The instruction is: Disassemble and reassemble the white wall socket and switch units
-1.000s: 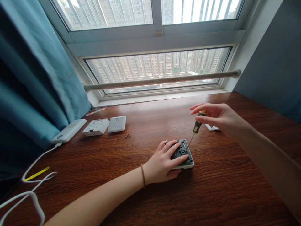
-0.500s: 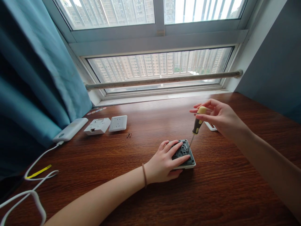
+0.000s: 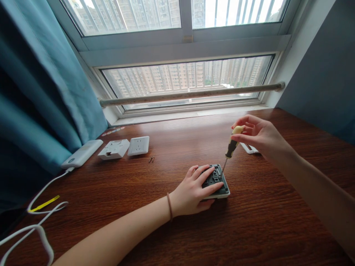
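Note:
A square wall socket [image 3: 225, 190] lies on the table with its dark inner face up and a pale rim around it. Across it rests my left hand [image 3: 195, 188], fingers spread over the top and thumb at the near edge, holding it down. My right hand [image 3: 253, 131] is closed around the yellow end of a screwdriver [image 3: 232, 147] with a black and yellow handle. The screwdriver leans slightly, its tip touching the socket's dark face near the right side. Any screw under the tip is too small to make out.
Behind my right hand lies a white frame [image 3: 249, 148], partly hidden. To the left are a white socket plate [image 3: 138, 146], a white box [image 3: 114, 149], several small screws [image 3: 151, 159], a white power bank [image 3: 82, 153] with a white cable [image 3: 39, 229], and a blue curtain [image 3: 55, 74].
The fingers of my right hand have curled in around the screwdriver's end, where they were stretched out before. My left hand and the socket keep their place.

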Tool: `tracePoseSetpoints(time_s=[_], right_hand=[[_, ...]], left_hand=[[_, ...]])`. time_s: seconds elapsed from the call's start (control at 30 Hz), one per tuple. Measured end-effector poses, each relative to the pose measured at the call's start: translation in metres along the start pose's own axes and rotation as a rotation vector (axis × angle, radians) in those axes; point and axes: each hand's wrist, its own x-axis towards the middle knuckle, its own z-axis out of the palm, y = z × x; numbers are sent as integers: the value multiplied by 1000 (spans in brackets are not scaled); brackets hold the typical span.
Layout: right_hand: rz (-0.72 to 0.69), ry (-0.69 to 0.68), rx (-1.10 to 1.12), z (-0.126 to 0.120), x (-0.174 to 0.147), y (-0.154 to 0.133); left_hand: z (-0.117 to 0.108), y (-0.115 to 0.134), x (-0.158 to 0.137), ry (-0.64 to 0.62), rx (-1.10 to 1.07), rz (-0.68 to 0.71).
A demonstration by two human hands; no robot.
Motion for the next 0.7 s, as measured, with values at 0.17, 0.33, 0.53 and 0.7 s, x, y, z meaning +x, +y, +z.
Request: tracePoseSetpoints(time_s=[0.17, 0.33, 0.53, 0.7], right_hand=[[3, -33, 20, -3, -1, -2], [9, -129, 130, -2, -5, -5], [27, -47, 32, 3, -2, -3], [17, -6, -26, -1, -1, 1]], left_hand=[[-1, 0, 0, 0, 4, 9], [-1, 1, 0, 18, 7, 11], [0, 0, 0, 6, 1, 1], [0, 0, 0, 3, 0, 0]])
